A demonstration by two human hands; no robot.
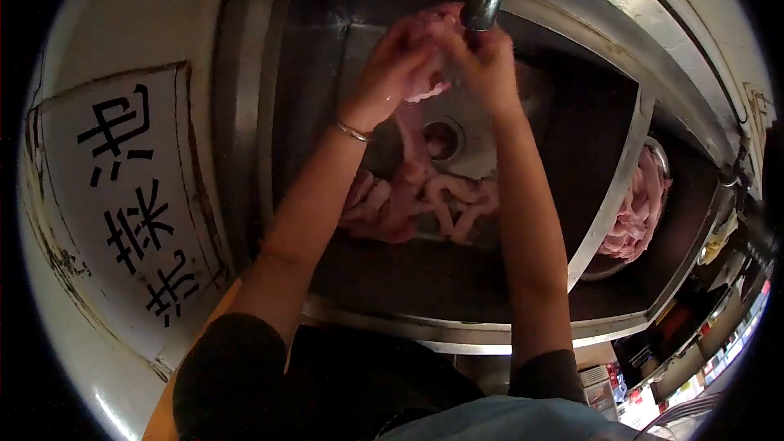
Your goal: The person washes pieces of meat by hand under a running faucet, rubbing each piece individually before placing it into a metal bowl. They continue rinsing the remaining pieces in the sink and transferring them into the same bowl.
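Note:
Both my hands are raised under the tap (485, 4), over the far part of a metal sink (392, 278). My left hand (396, 69), with a bangle on its wrist, is closed around a pink length of raw intestine (414, 135). Close beside it, my right hand (492, 69) has its fingers bent onto the same intestine; they are slightly blurred. From my hands the length hangs down to more pale, looped intestines (457, 200) on the sink floor. My right forearm hides part of this heap.
A round drain (443, 140) lies below my hands. Past a metal divider (612, 188), the right basin holds a metal bowl of pink raw meat (641, 208). On the left wall is a white sign (122, 196) with black characters. The sink's front rim (457, 336) runs before my body.

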